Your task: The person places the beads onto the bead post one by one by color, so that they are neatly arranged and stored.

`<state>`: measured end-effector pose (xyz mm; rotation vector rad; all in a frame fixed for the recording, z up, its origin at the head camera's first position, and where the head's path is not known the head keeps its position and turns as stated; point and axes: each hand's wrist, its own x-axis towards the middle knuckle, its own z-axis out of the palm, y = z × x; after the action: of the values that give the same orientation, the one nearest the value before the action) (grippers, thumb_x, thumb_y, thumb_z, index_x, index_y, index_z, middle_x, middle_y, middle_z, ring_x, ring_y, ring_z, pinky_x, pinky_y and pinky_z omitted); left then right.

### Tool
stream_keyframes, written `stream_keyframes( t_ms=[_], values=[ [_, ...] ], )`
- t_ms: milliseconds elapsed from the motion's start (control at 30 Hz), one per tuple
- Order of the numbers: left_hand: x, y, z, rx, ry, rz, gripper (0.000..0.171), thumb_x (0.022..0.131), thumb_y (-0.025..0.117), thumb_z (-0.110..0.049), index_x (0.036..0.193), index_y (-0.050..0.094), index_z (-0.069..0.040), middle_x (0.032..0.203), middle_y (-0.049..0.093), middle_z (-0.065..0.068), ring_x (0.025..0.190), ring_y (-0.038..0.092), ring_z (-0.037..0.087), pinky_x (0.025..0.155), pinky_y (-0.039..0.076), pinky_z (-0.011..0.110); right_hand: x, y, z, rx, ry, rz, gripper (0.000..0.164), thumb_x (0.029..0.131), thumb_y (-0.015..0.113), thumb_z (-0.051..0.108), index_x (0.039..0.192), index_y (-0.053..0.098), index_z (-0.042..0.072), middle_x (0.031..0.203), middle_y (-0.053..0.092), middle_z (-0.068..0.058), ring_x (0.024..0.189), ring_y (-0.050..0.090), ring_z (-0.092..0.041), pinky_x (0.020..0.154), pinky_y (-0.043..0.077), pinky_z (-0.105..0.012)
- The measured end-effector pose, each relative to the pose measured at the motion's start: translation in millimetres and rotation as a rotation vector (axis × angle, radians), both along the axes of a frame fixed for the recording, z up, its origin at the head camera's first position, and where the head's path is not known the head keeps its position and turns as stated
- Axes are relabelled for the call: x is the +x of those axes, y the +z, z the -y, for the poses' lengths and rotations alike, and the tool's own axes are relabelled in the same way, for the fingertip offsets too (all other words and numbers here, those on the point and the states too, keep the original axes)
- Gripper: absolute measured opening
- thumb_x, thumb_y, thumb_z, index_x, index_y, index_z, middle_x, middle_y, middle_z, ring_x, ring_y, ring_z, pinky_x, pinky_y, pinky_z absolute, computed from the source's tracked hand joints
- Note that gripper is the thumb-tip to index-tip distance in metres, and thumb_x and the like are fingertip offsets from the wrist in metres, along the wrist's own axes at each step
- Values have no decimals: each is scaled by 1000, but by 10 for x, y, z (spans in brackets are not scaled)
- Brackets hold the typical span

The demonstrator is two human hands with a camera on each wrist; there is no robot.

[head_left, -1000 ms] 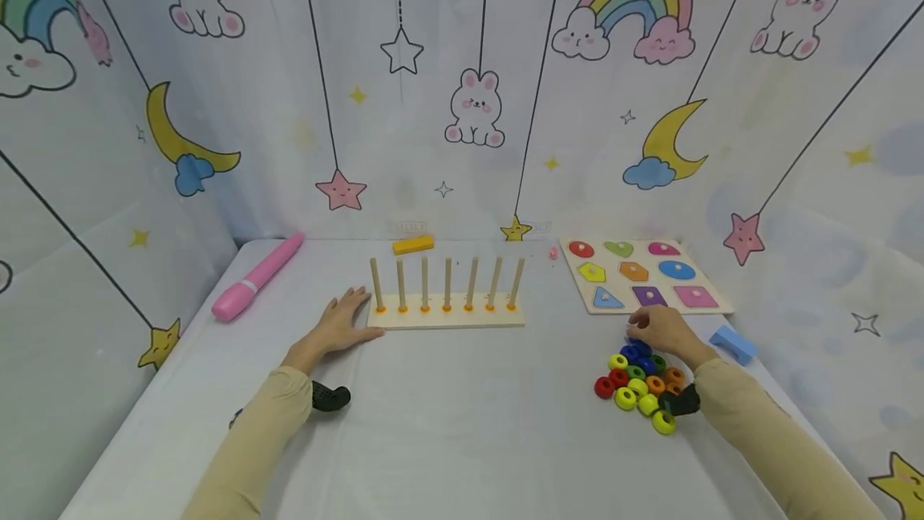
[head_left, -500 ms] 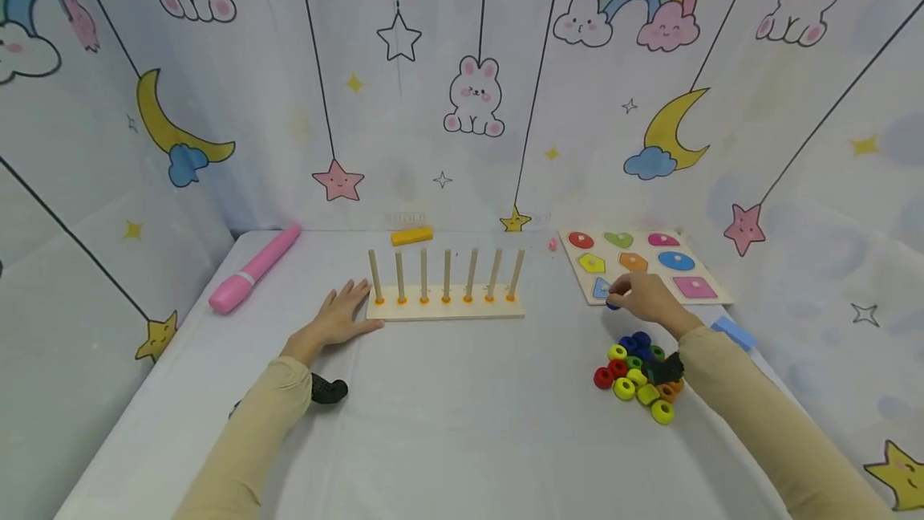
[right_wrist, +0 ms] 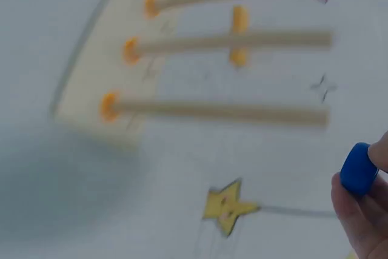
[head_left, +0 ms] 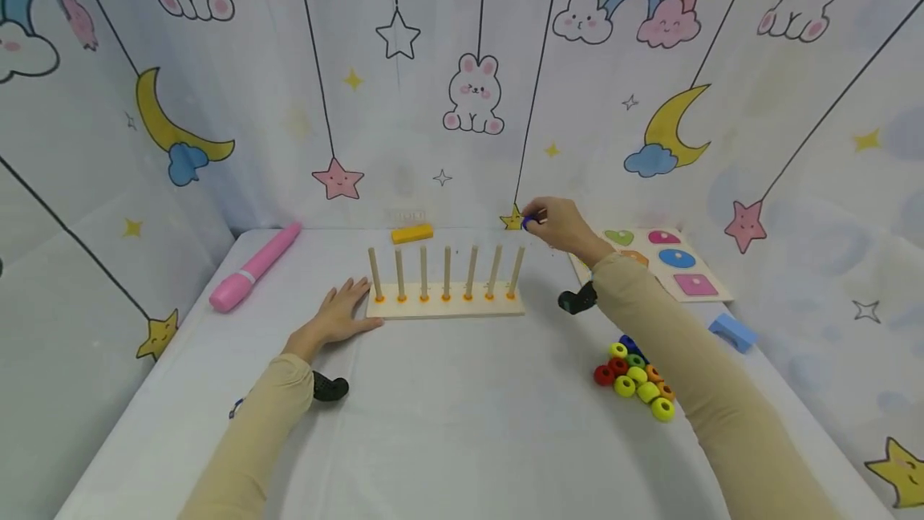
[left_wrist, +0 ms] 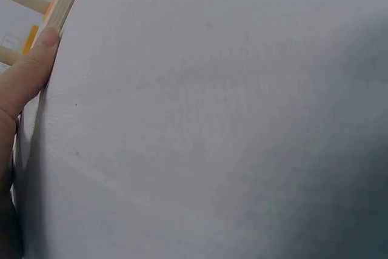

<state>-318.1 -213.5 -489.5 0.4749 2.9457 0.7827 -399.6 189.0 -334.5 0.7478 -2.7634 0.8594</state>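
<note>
A wooden board with several upright pegs [head_left: 447,309] stands near the back middle of the table. My left hand [head_left: 338,315] rests at its left end, fingers spread; in the left wrist view the thumb [left_wrist: 36,68] lies against the board's edge. Between thumb and fingers, my right hand [head_left: 563,225] pinches a blue bead [right_wrist: 359,170], raised just right of the rightmost peg [right_wrist: 224,112]. In the head view the bead shows only in part behind the fingers. A pile of coloured beads [head_left: 637,375] lies at the right, partly hidden by the right sleeve.
Behind the right forearm is a shape puzzle board [head_left: 711,283], partly covered. A blue block [head_left: 733,332] sits by the right edge. A yellow block [head_left: 412,233] lies behind the pegs, a pink stick-like object [head_left: 253,267] at the back left.
My right hand has left the bead pile with a blue bead, moving up and left past the puzzle board towards the pegs. The left hand stays at the board.
</note>
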Motion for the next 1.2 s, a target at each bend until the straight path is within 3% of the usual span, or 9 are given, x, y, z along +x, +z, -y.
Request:
stream_keyframes(
  t_ms=[133, 267, 467, 600, 900, 1200],
  values=[
    [37, 2, 16, 6, 9, 5, 83, 87, 65, -41, 145, 28, 5, 152, 21, 23, 140, 9, 42, 112, 0, 57, -66, 106, 471, -49, 93, -47, 19, 87, 60, 2, 104, 67, -3, 102, 67, -17, 95, 66, -27, 80, 55, -34],
    [22, 1, 22, -1, 10, -17, 83, 88, 64, -42, 145, 28, 5, 152, 22, 23, 140, 10, 42, 112, 1, 57, -83, 125, 956, -69, 197, -39, 22, 88, 59, 0, 109, 65, -2, 105, 66, -15, 96, 65, -23, 82, 53, -25],
    [6, 3, 18, 4, 15, -13, 84, 87, 65, -43, 145, 28, 5, 152, 22, 22, 140, 9, 41, 112, 0, 56, 51, 102, 1604, -68, 327, 16, 22, 89, 61, 1, 110, 64, -2, 107, 65, -13, 96, 64, -19, 80, 52, -18],
    [8, 1, 6, 10, 9, -10, 85, 86, 64, -45, 145, 29, 5, 152, 23, 22, 140, 9, 41, 112, 0, 57, 144, 32, 1904, -27, 388, -1, 23, 89, 62, 4, 112, 66, -1, 109, 65, -11, 98, 63, -17, 81, 50, -15],
    [33, 37, -31, 23, 12, 10, 86, 85, 65, -47, 145, 30, 4, 151, 23, 22, 140, 9, 41, 112, 1, 58, 307, -77, 2174, 139, 428, 13, 27, 91, 63, 12, 117, 65, 3, 110, 65, -6, 95, 61, -11, 81, 49, -15],
    [36, 46, -5, 7, 22, 10, 86, 85, 64, -48, 145, 30, 4, 152, 23, 22, 140, 9, 42, 112, 1, 58, 268, -87, 2267, 185, 435, 7, 28, 92, 62, 14, 118, 65, 5, 112, 65, -5, 97, 61, -11, 84, 48, -15]
  ],
)
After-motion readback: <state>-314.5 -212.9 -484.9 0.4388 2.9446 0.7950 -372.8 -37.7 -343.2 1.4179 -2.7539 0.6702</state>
